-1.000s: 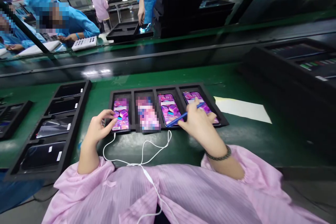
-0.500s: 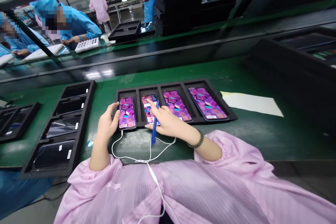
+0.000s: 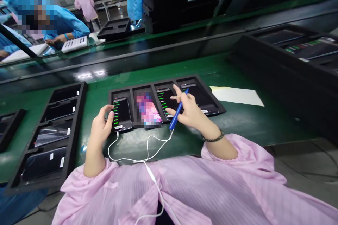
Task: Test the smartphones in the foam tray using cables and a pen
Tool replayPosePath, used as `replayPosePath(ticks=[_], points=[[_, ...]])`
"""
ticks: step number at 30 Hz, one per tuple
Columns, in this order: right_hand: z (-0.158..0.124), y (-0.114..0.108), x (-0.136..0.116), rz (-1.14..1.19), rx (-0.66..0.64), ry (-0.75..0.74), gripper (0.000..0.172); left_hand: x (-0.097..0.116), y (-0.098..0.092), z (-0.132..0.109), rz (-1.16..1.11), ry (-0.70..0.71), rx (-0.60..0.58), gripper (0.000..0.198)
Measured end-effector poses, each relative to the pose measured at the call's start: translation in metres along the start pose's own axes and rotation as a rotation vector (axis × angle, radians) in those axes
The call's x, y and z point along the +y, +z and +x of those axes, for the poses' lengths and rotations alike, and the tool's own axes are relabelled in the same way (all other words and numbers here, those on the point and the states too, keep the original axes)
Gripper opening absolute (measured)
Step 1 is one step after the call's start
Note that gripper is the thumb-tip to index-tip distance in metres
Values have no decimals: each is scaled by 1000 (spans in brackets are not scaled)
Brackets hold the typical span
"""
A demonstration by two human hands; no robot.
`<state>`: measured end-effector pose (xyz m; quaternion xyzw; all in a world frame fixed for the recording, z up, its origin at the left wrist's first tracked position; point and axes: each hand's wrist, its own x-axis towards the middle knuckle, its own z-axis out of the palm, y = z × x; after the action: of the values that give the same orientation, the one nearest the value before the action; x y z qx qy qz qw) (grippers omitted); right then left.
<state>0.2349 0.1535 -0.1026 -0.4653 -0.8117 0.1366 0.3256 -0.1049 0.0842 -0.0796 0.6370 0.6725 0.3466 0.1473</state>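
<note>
A black foam tray (image 3: 121,90) holds smartphones in a row of compartments. My left hand (image 3: 101,124) has curled fingers and thumb at the left edge of the leftmost smartphone (image 3: 123,114), whose dark screen lists green text. A white cable (image 3: 111,147) is plugged into its bottom. The second smartphone (image 3: 149,109) shows a pink picture, partly blurred. My right hand (image 3: 188,110) grips a blue pen (image 3: 178,114), other fingers spread above the third smartphone (image 3: 162,100) and the fourth smartphone (image 3: 204,100). Both of these have dark screens; the hand partly hides them.
Another black tray (image 3: 79,112) with several dark phones stands at the left. White paper (image 3: 237,95) lies right of my tray. A large black tray stack (image 3: 277,77) is at the far right. Beyond the ledge, a person in blue (image 3: 71,21) sits near more stacked trays (image 3: 166,7).
My right hand has moved right from the second smartphone, keeping the pen. The first, third and fourth screens turned from purple wallpaper to black; the second became pinkish. My left hand stays at the first phone.
</note>
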Motion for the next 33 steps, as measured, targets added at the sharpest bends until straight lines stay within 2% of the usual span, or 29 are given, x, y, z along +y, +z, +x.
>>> replayPosePath(ticks=[3,5,13,20,24,30,33], points=[[5,6,-4,-71,-10,-29,45,-1,0,0,7,-31,0,42],[9,9,-5,-111,-30,-36,42,-3,0,1,13,-48,2,42],[12,14,-11,-272,-88,28,44,-6,3,2,2,-78,-12,36],[17,36,-40,-181,-197,-132,49,-2,1,-1,-20,-106,-34,33],[17,32,-31,-139,-128,-105,51,-2,3,-1,-14,-117,-63,32],[15,5,-10,-225,-4,25,48,0,2,-2,-22,-136,-119,30],[13,-9,2,-262,114,153,30,1,0,-3,-48,-111,-75,31]])
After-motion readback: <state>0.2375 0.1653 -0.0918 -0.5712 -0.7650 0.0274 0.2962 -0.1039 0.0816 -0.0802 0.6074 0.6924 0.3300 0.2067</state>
